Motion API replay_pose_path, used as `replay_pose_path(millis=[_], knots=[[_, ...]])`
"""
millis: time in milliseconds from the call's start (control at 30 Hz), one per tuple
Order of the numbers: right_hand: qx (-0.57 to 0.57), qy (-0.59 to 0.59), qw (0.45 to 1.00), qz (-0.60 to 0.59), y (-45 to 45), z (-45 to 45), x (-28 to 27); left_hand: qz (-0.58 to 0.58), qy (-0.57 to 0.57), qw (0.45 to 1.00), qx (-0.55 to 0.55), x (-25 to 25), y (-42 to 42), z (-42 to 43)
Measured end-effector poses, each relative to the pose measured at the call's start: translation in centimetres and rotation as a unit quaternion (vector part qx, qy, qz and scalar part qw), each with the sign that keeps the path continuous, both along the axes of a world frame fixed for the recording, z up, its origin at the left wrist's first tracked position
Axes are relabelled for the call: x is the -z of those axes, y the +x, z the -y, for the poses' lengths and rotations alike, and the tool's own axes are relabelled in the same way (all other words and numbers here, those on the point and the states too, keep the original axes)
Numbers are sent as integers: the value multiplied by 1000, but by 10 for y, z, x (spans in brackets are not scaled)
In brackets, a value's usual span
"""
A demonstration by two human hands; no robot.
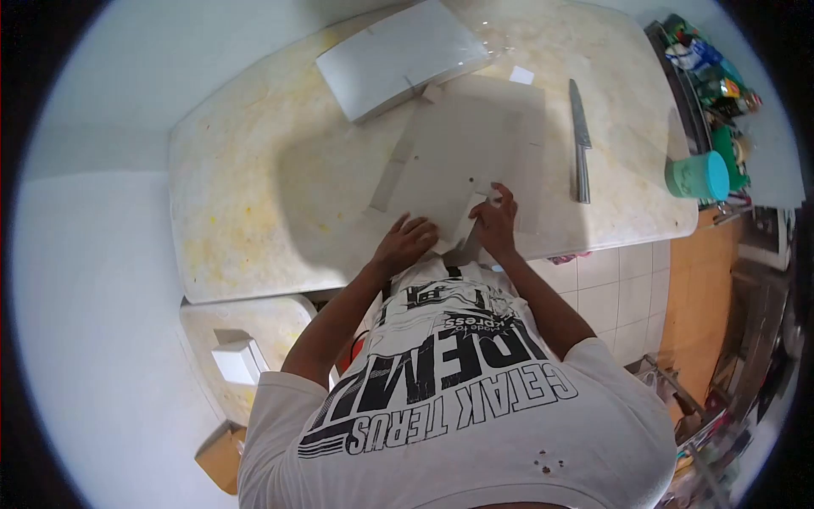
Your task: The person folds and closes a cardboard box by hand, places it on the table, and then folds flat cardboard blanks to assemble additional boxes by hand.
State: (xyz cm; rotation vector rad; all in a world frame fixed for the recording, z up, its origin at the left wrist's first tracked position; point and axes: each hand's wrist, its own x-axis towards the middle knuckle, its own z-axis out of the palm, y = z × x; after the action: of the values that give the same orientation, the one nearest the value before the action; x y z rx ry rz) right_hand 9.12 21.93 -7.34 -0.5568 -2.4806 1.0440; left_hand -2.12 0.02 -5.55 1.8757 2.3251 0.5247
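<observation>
A matte grey cardboard sheet lies flat on the desk, beneath and beyond the hands. The left hand rests with bent fingers at its near edge; the right hand touches a narrow, straight-edged flap, its grip unclear. Uneven pressure could skew or crumple the flap. Right of the hands, a smooth metal knife; beyond, a glossy-wrapped white block.

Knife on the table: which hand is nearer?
Right. The right hand, at the grey board, is left of the knife; the left hand is farther left, also at the board.
</observation>
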Motion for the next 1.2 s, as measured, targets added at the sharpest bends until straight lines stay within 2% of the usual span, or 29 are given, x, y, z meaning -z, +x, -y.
replay_pose_path(millis=[67,133,233,333,433,467,567,667,733,767,867,967,1200], knots=[[60,-134,989,-11,-2,-4,10,56,37,995,70,7,-13,-19],[138,-255,957,1,7,8,19,35,-23,996,73,-1,-18,-33],[116,-491,863,-39,16,8,26,37,-85,995,29,-27,-12,-44],[150,-604,783,7,26,15,4,54,-141,988,-13,-39,-9,-50],[76,-588,803,58,41,21,7,51,-151,986,-52,-40,5,-50],[79,-609,787,65,41,19,8,45,-143,987,-65,-40,8,-53],[70,-656,747,77,41,16,14,139,-184,972,-55,-46,13,-66],[41,-673,734,86,34,18,5,209,-60,975,-43,-16,20,-67],[56,-689,715,103,29,19,-17,332,-83,933,-112,-17,14,-68],[46,-690,714,106,30,20,-10,392,-95,904,-144,-20,12,-69],[25,-686,716,132,28,21,-6,448,-98,855,-242,-9,3,-63],[25,-677,717,163,27,19,-14,506,-165,793,-297,-7,-10,-62],[16,-690,711,135,24,20,-16,595,-183,734,-272,-31,-24,-61]])
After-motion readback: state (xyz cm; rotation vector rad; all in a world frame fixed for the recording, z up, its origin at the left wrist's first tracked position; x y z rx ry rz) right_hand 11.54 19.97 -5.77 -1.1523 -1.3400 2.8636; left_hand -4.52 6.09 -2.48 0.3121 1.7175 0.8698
